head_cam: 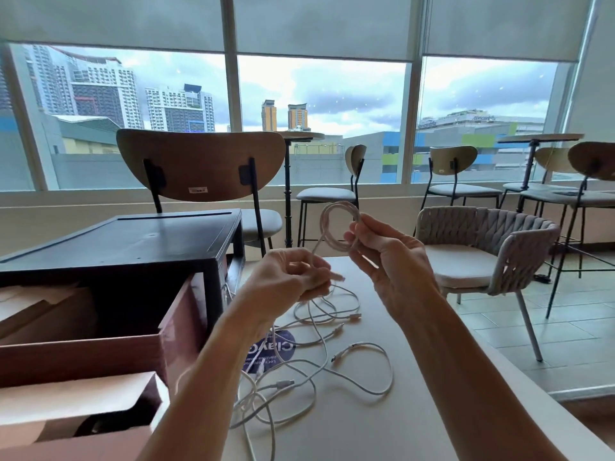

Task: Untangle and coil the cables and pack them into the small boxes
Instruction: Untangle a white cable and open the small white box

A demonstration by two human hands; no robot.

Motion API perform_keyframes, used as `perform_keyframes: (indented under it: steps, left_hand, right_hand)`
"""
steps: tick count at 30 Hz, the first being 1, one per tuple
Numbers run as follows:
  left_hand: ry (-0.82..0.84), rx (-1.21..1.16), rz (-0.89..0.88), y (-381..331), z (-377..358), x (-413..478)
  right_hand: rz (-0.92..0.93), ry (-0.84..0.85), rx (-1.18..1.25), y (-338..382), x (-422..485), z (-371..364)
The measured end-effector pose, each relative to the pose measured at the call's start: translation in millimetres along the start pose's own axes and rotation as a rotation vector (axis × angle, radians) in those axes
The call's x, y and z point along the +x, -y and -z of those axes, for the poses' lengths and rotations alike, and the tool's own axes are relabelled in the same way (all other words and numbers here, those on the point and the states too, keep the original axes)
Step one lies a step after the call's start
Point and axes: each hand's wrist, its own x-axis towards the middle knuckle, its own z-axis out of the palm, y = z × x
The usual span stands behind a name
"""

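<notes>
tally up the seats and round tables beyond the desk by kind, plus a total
wooden-back chairs: 5
woven armchair: 1
round high tables: 2
total: 8

A pale desk [416, 377] carries a loose tangle of white cables [324, 352] at its middle, lying partly over a round blue sticker [283, 344]. At its left stand a black cabinet [133, 237] and open brown boxes [83, 357].

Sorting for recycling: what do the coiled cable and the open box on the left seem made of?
Coiled cable: white, matte sheath, probably plastic or fabric braid; too blurred to tell. Open box: reddish-brown, matte, faint streaky grain, likely printed cardboard or thin wood.
</notes>
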Motion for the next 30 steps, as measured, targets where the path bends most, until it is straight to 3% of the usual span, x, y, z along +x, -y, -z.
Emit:
perform_keyframes:
  steps: [6,12,18,26,30]
  left_hand:
    - [-0.055,-0.258,-0.052,-1,-12,3]
    - [-0.041,-0.26,-0.054,-2,-15,2]
    - [-0.231,-0.273,-0.183,-4,-20,5]
    - [-0.024,-0.353,-0.107,-4,-16,2]
    - [-0.013,-0.211,-0.113,-5,-11,1]
  right_hand:
    - [-0.037,-0.016,-0.185,-8,-3,-9]
    - [-0.089,-0.007,-0.101,-6,-5,-7]
    - [-0.051,-0.035,-0.078,-3,-6,-8]
    - [-0.248,0.068,-0.012,-7,-6,-5]
    - [-0.334,0.059,-0.053,-9,-3,-2]
